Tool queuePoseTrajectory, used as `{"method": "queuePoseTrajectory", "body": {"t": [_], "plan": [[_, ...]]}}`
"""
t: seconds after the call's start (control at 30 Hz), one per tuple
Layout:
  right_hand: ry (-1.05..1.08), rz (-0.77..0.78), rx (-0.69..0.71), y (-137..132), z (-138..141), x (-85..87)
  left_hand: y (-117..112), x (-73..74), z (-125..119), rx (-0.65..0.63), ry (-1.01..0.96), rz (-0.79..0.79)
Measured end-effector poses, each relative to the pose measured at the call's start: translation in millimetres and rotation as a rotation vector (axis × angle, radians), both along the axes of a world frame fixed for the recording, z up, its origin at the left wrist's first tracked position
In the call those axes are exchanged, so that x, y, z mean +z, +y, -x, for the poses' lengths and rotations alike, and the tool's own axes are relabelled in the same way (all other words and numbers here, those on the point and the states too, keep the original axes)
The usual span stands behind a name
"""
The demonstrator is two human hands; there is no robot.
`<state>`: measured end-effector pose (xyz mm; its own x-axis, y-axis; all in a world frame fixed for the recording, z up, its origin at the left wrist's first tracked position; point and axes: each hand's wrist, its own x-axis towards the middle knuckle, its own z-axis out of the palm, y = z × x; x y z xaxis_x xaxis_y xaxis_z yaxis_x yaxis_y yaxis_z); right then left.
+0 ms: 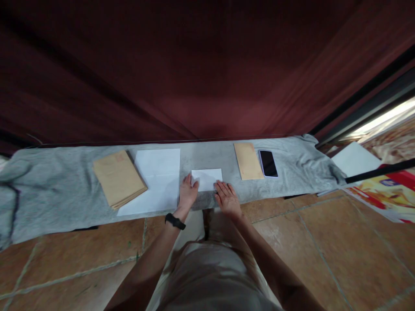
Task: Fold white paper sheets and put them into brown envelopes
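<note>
Left hand and right hand, fingers extended, rest at small white paper; uneven pressure could skew it on grey cloth.

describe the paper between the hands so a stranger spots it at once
On the grey cloth, find the left hand and right hand. Between them lies a small white paper. It is far smaller than the sheet partly under the brown envelopes.

Dim, uneven light leaves the dark red backdrop nearly black toward the top, while the small white sheet shows pale with little detail, a bright strip glares at far right, perhaps a reflection, and wide-angle stretching warps the soft outer edges.
</note>
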<state>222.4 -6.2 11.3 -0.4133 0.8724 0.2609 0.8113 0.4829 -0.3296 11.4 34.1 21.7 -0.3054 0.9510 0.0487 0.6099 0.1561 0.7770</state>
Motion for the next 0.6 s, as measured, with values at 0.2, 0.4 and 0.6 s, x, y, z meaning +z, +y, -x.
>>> {"method": "queuePoseTrajectory", "body": {"t": [0.2, 0.4, 0.6], "plan": [[0.008, -0.009, -0.008, 0.0, -0.4, -2.3, 13.5, 5.0, 0.2, 0.194, -0.423, 0.097], [0.003, -0.011, -0.02, 0.0, 2.4, -3.6, 20.6, 4.1, 4.1, 0.198, -0.483, 0.104], [0.007, -0.026, 0.006, 3.6, 23.8, -1.4, 18.8, 5.2, 5.1, 0.198, -0.56, 0.134]]}}
